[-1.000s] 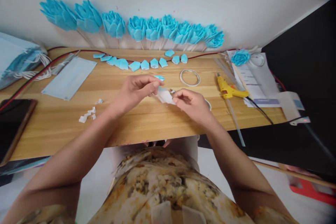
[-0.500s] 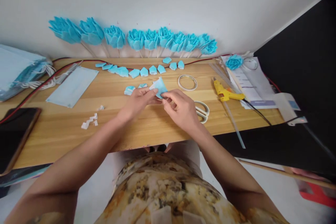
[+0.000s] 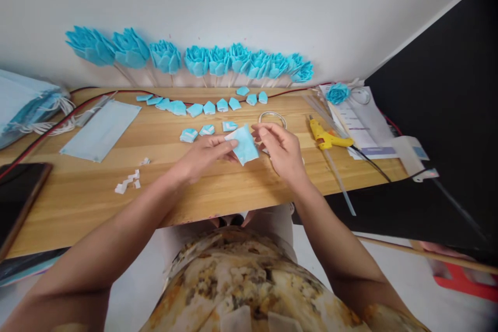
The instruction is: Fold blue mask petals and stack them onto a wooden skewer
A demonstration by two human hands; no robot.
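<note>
My left hand (image 3: 208, 154) pinches a light blue square of mask fabric (image 3: 245, 146) by its left side, thumb on top. Just right of the square, my right hand (image 3: 280, 149) is apart from it, fingers loosely curled and parted, holding nothing I can see. Behind the hands lie folded blue petals with white strips, one (image 3: 189, 135) nearest the left hand. A row of folded blue petals (image 3: 209, 108) runs farther back. The roll of tape (image 3: 273, 114) sits behind the right hand, which mostly hides the scissors (image 3: 266, 151).
Blue fabric flowers (image 3: 165, 56) on sticks lean along the wall. At right are a yellow glue gun (image 3: 327, 137), papers (image 3: 365, 122) and a loose blue flower (image 3: 337, 93). At left lie a flat mask (image 3: 101, 129), bagged masks (image 3: 27, 104), white scraps (image 3: 126, 183) and a phone (image 3: 23, 197).
My right hand has let go of the blue fabric and moved right. The piece now lies more open and flat in my left hand. The view has shifted slightly.
</note>
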